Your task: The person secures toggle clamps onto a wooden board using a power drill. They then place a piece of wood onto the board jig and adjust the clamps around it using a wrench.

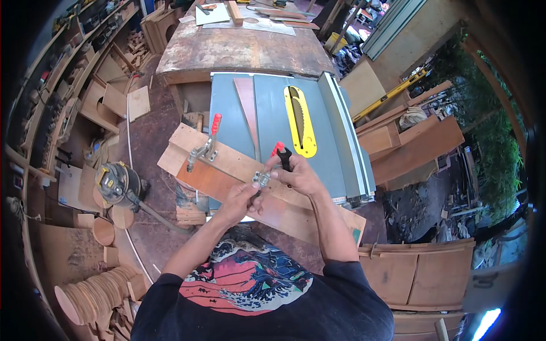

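Note:
My left hand is closed, with thumb and fingers pinching the metal end of a toggle clamp. My right hand is closed around a black wrench, its jaw end pointing up beside the clamp's red handle. Its fingertips also reach the clamp's metal parts. Both hands are over a long wooden jig board, which lies at a slant across the front of the table saw. A second toggle clamp stands on the board's left part, red handle upright. My fingers hide the clamp's base.
Ahead is the grey saw table with a yellow blade insert, a tapered wood strip and a fence. A wooden workbench stands behind. A shop vacuum is at left, stacked boards at right.

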`<state>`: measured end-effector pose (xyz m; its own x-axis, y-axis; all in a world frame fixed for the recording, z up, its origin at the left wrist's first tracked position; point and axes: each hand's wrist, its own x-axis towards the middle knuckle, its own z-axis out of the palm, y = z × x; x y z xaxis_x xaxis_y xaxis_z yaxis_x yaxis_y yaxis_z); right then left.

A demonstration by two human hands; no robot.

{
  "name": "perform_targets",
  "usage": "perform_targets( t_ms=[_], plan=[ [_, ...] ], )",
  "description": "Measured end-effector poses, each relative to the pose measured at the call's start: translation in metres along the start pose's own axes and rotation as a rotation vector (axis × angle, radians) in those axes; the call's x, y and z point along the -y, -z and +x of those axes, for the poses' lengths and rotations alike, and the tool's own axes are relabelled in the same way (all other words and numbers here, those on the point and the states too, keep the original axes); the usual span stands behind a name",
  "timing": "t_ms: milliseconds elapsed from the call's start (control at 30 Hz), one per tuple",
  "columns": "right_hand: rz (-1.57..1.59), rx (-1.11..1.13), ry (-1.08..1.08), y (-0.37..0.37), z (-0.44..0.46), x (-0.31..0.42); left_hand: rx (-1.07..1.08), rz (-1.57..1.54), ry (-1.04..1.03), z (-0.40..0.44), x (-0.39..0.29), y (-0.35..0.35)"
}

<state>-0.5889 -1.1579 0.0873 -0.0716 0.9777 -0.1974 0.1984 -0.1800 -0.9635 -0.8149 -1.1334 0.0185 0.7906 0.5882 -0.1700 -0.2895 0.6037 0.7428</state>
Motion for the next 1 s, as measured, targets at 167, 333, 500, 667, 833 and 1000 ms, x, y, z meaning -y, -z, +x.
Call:
perform_targets(
  t_ms=[167,333,500,667,833,1000],
  plan=[
    [0.116,-0.115,0.083,-0.012,-0.008,0.001,0.043,-0.085,0.038,-0.001,0.001,0.002],
    [0.104,-0.223,0.095,-0.036,-0.029,-0.008,0.045,-0.089,0.023,-0.006,-0.001,0.002],
    [-0.006,-0.474,0.073,-0.063,-0.049,0.003,0.01,-0.088,0.006,-0.014,-0.003,0.0],
    [0.009,-0.568,0.068,-0.085,-0.055,0.003,-0.024,-0.041,-0.016,-0.012,-0.001,0.0],
    [0.04,-0.572,-0.016,-0.087,-0.051,0.0,0.035,-0.036,-0.017,-0.012,-0.007,0.004],
    [-0.463,-0.663,0.27,-0.089,-0.076,-0.007,0.007,-0.025,0.044,-0.015,-0.016,0.0]
  ],
)
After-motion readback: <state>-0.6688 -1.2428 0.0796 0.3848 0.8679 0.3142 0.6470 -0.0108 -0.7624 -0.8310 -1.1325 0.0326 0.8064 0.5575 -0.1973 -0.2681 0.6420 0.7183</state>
